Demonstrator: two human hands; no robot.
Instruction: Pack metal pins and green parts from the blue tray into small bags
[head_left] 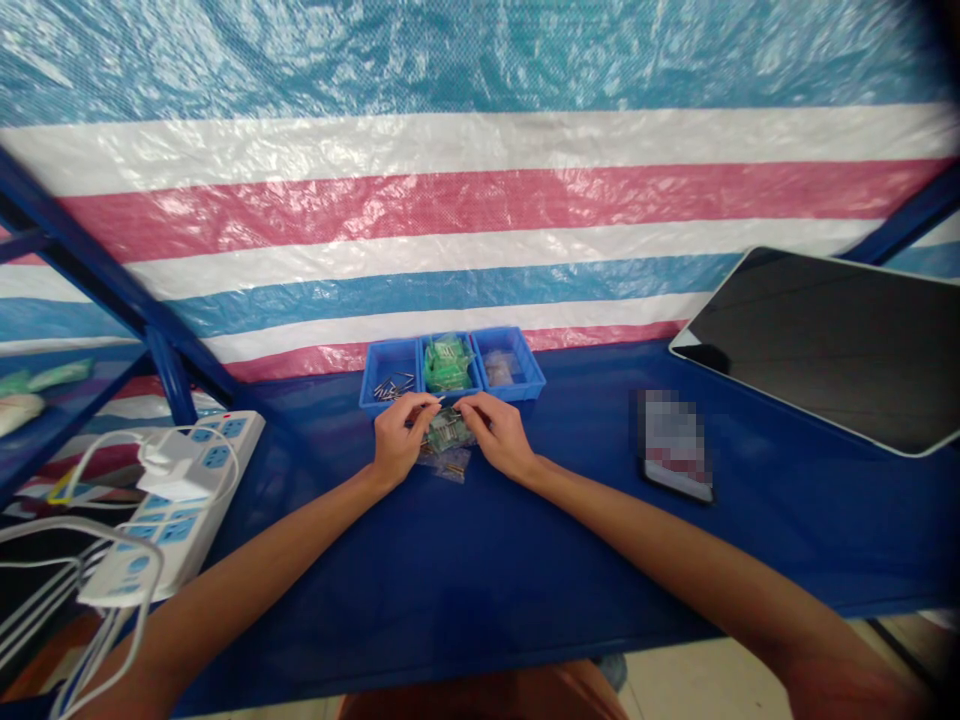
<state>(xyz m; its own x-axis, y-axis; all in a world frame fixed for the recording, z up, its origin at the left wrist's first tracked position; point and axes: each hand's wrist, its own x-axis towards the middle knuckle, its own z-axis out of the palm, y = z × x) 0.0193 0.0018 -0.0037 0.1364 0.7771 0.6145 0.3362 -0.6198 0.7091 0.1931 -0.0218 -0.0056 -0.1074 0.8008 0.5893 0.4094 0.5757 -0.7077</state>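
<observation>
My left hand (401, 440) is closed in a pinch, with a small pale tip showing at its fingertips; what it belongs to is too small to name. Facing it, my right hand (501, 432) has thumb and fingers pressed together, and what they hold is hidden. Between and just below the hands lies a clear plastic bag of greenish and metallic parts (448, 430). Nearer to me is another clear bag with small brass-coloured pieces (454, 466). Right behind the hands stands a blue three-compartment tray (532, 385), with loose metal pins (393, 387) in its left compartment.
Green packets (448, 362) fill the tray's middle compartment; a clear bag (501, 368) lies in the right one. On the blue table (465, 580) are a phone (675, 445) and a large dark screen (832, 345) to the right. A power strip (180, 520) with cables sits left.
</observation>
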